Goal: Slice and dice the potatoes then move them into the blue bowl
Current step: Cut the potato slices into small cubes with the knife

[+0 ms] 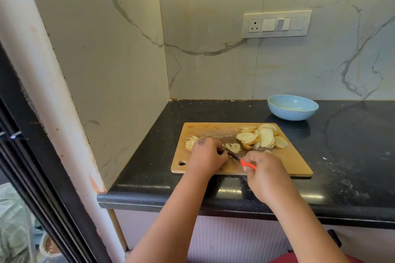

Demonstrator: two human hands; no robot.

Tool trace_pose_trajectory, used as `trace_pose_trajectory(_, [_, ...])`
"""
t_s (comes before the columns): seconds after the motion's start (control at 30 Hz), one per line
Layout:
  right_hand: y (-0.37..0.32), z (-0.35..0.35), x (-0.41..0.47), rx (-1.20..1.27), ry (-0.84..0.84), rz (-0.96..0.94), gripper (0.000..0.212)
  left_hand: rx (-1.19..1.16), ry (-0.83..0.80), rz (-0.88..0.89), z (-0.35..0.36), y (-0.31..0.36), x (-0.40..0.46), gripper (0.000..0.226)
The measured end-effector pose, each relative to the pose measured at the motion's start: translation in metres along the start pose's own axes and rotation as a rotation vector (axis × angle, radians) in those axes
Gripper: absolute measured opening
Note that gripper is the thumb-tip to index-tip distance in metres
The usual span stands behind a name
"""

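**Dicing Potato Slices on the Cutting Board**

Dicing is judged to be in progress on the cutting board point(284, 162), taken here as the landmark. A knife point(235, 157) with an orange handle is gripped by the right hand point(264, 172) at the board's near edge, its blade angled toward the board's centre. The left hand point(206, 157) is curled over the board's near-left area; whether anything is held beneath it cannot be told. A few cut pieces point(233, 147) lie at the board's centre beside the blade, and a small potato stack point(190, 144) sits at the board's left edge. A fanned pile of potato slices point(261, 139) occupies the far-right part of the board.

The slices are expected to be light, stiff and brittle, with wet, slippery faces; a small stack should be pinned from above, fingertips kept back from the blade.

The blue bowl point(292, 107) stands beyond the board's far-right corner and appears to hold nothing. A switch panel point(276, 25) is mounted on the wall behind the board. No obstruction lies between board and bowl
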State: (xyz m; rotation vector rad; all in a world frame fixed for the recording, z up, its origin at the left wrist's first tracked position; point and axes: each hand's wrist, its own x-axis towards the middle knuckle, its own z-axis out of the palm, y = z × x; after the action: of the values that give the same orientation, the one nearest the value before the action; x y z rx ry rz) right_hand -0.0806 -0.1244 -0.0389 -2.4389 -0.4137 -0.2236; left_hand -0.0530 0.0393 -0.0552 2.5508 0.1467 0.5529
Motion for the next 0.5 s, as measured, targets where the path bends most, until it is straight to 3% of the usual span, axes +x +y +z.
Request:
trace_pose_trajectory(0.17, [0.011, -0.049, -0.015, -0.077, -0.098, 0.082, 0.015, -0.016, 0.012, 0.006, -0.003, 0.004, -0.005, 0.018])
trace_pose_trajectory(0.3, [0.019, -0.071, -0.004, 0.011, -0.174, 0.053, 0.010, -0.022, 0.004, 0.000, -0.007, 0.003, -0.006, 0.015])
trace_pose_trajectory(0.5, [0.024, -0.030, 0.019, 0.241, 0.131, -0.049, 0.007, -0.061, -0.006, -0.005, -0.007, 0.000, -0.004, 0.018])
